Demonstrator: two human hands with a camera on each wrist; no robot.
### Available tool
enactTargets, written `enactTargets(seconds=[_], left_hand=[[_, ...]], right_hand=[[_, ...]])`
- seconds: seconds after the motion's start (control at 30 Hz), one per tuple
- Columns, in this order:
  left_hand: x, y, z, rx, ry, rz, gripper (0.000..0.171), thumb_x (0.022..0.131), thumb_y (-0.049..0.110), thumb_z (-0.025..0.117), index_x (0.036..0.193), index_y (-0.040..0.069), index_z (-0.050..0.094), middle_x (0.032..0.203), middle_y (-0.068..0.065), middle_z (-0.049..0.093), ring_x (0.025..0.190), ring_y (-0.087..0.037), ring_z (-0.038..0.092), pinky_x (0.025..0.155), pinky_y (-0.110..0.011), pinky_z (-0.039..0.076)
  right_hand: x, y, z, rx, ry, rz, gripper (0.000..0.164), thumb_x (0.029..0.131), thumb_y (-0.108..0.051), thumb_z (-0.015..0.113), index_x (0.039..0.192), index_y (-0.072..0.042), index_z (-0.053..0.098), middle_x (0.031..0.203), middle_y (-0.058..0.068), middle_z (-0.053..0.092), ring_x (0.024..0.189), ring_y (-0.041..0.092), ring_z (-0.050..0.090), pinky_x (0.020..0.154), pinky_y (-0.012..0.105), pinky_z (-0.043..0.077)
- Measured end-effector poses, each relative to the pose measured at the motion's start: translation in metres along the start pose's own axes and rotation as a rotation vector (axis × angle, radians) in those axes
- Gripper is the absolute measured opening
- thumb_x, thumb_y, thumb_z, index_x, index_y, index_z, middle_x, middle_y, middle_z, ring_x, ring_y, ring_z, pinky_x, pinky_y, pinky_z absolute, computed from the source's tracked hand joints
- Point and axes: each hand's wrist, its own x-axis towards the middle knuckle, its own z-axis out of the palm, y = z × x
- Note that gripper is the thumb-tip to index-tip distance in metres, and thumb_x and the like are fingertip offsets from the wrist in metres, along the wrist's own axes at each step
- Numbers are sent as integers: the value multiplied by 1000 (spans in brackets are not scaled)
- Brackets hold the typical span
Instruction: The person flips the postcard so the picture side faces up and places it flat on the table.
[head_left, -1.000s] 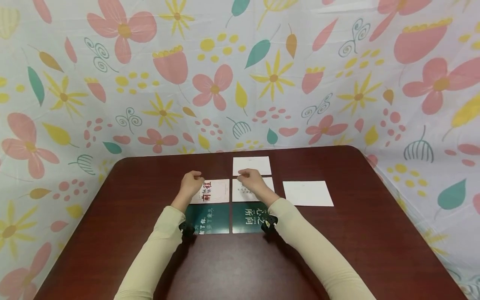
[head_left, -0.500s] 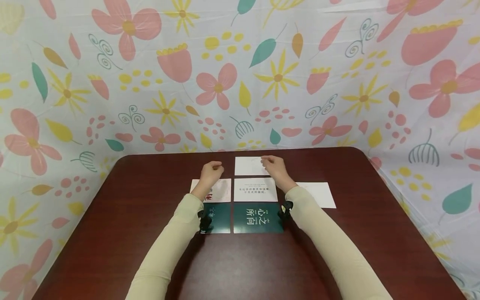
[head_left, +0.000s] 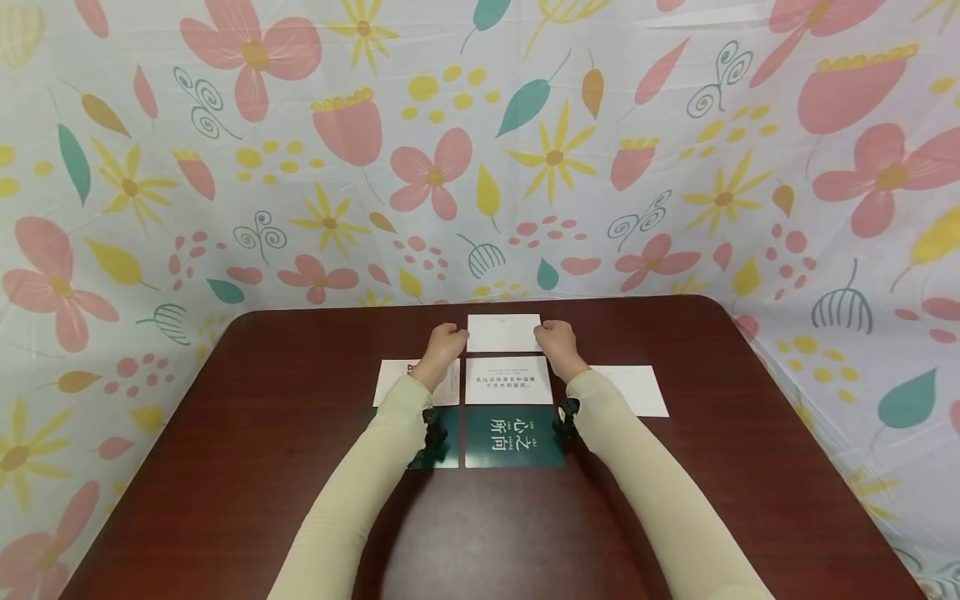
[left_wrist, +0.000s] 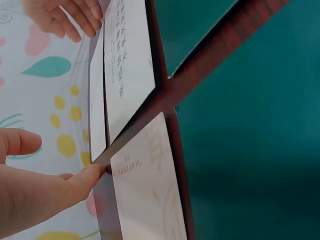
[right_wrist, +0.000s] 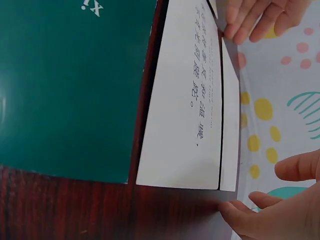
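A blank white card (head_left: 502,332) lies flat at the far side of the table, between my two hands. My left hand (head_left: 446,343) is at its left edge, thumb held apart and fingertips low by the card's corner in the left wrist view. At the right edge is my right hand (head_left: 559,343), its thumb (right_wrist: 297,166) also spread from the fingers, which reach down beside the card's corner. Directly nearer lies a white card with printed characters (head_left: 507,392), and below that a green card with white characters (head_left: 513,450).
My left forearm partly covers a pinkish card (head_left: 390,380) and a second green card (head_left: 452,450). Another blank white card (head_left: 641,392) lies right of my right wrist. The dark red wooden table (head_left: 225,467) ends at a flower-patterned cloth (head_left: 480,150).
Both hands have moved away toward the far card. My left hand shifted right to its left edge; my right hand, which overlapped the card, now sits at its right edge.
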Motion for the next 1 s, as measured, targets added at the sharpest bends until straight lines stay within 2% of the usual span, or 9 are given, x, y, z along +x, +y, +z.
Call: enactTargets(seconds=[0.1,0.13,0.27,0.33,0.37,0.43,0.67,1.0], left_hand=[[0,2,5,33,-3,3,55,100,20,45,146,-6,29,150,-23,32,137,-37,33,110,-47,32],[-1,2,6,41,-8,0,56,100,20,45,147,-6,29,150,-23,31,137,-37,33,110,-47,32],[-3,2,11,67,-5,5,55,100,20,45,147,-6,29,149,-23,33,136,-37,34,108,-47,34],[-3,1,13,73,14,10,54,100,20,45,146,-7,31,148,-23,35,135,-36,37,107,-47,35],[-3,0,14,73,24,14,54,100,19,45,145,-7,32,147,-23,36,134,-36,37,107,-46,36],[-3,0,15,65,46,20,53,100,19,46,144,-8,34,146,-23,38,133,-36,39,106,-47,37],[-4,0,16,24,73,20,51,99,17,47,143,-9,36,144,-24,40,132,-37,40,105,-47,38],[-6,3,16,27,77,24,53,99,18,47,144,-7,35,146,-23,39,135,-35,37,107,-46,36]], right_hand=[[0,0,1,-15,-4,12,53,100,-17,37,146,9,29,151,25,29,138,38,30,109,48,32],[1,1,2,-20,0,13,48,100,-17,38,139,11,40,140,27,42,129,37,42,107,47,35],[1,1,2,-17,1,28,48,98,-16,40,136,13,41,138,28,44,124,35,46,106,47,36],[2,1,2,-5,-5,41,48,98,-15,39,137,13,41,139,27,43,125,35,45,107,46,35],[1,1,1,4,-8,47,54,98,-16,39,145,10,29,150,25,30,137,36,33,110,48,32],[2,1,1,15,-8,56,55,98,-15,40,145,9,30,151,24,30,138,38,29,110,48,31],[4,-2,2,22,-7,70,54,96,-14,42,144,9,33,150,23,32,138,38,29,110,48,31],[1,-3,2,37,-27,65,56,97,-16,44,147,6,30,152,22,30,139,36,28,111,47,30]])
